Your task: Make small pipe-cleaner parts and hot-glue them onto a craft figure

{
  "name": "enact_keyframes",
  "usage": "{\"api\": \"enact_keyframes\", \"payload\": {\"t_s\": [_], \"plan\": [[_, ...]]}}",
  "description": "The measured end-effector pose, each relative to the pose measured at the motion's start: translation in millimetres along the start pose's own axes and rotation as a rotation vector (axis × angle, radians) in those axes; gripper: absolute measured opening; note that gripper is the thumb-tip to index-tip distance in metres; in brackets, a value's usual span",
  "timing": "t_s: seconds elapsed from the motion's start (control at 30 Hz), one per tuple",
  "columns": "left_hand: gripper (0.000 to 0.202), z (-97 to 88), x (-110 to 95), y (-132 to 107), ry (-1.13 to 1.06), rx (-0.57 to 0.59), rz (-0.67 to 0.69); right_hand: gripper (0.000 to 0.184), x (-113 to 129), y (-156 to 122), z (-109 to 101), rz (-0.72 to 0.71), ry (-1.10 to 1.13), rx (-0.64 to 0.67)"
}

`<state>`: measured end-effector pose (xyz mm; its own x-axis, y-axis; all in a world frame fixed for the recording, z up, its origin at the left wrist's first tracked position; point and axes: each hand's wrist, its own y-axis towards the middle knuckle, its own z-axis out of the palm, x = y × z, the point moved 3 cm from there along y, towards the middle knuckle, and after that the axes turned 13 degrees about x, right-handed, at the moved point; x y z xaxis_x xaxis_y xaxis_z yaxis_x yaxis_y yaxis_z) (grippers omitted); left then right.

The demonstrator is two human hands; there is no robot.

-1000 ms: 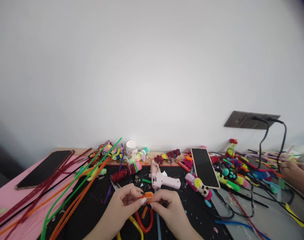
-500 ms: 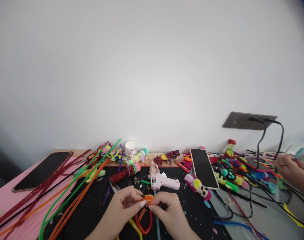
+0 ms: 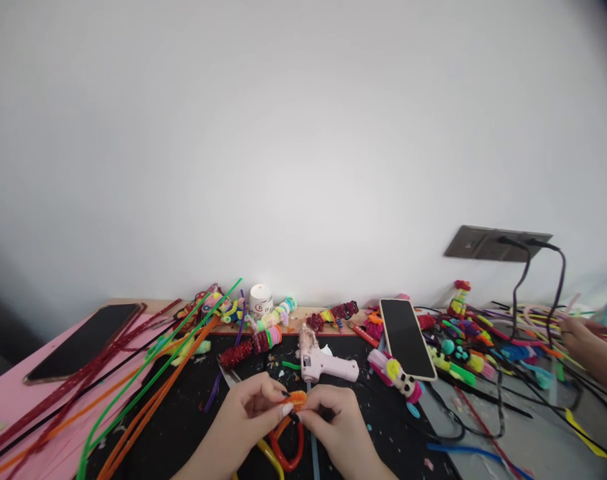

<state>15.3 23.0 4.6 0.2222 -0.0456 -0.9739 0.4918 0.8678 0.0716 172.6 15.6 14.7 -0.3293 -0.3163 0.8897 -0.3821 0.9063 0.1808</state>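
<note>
My left hand (image 3: 248, 413) and my right hand (image 3: 333, 420) meet low in the middle, over a black mat (image 3: 183, 413). Both pinch a small orange pipe-cleaner coil (image 3: 297, 399) between thumb and fingertips. The coil's orange tail hangs down between my hands. Below them lie a red loop (image 3: 288, 453) and a yellow pipe cleaner (image 3: 270, 457). A pink glue gun (image 3: 326, 363) lies just beyond my fingers, with a scissor blade (image 3: 228, 375) to the left.
Long green, orange and red pipe cleaners (image 3: 148, 387) fan out at left beside a phone (image 3: 83, 340) on pink paper. Another phone (image 3: 408, 337), small pipe-cleaner figures (image 3: 396, 375) and cables (image 3: 518, 287) crowd the right. Another person's hand (image 3: 590, 347) works at far right.
My hands stay together on the orange coil, with only small finger shifts. The other person's hand at the right has moved a little.
</note>
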Motion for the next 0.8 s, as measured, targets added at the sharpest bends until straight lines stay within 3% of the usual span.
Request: {"api": "enact_keyframes", "payload": {"t_s": [0.17, 0.57, 0.8], "plan": [[0.028, 6.0, -0.9, 0.8, -0.124, 0.036, -0.057, 0.013, 0.8, 0.4, -0.5, -0.013, -0.008, 0.002], [0.029, 7.7, -1.8, -0.9, -0.171, 0.024, -0.105, 0.009, -0.2, 0.1, -3.4, -0.065, -0.036, 0.004], [0.026, 9.2, -6.6, -3.4, -0.266, 0.010, -0.183, 0.018, 5.9, 0.4, -9.2, -0.193, -0.071, -0.001]]}}
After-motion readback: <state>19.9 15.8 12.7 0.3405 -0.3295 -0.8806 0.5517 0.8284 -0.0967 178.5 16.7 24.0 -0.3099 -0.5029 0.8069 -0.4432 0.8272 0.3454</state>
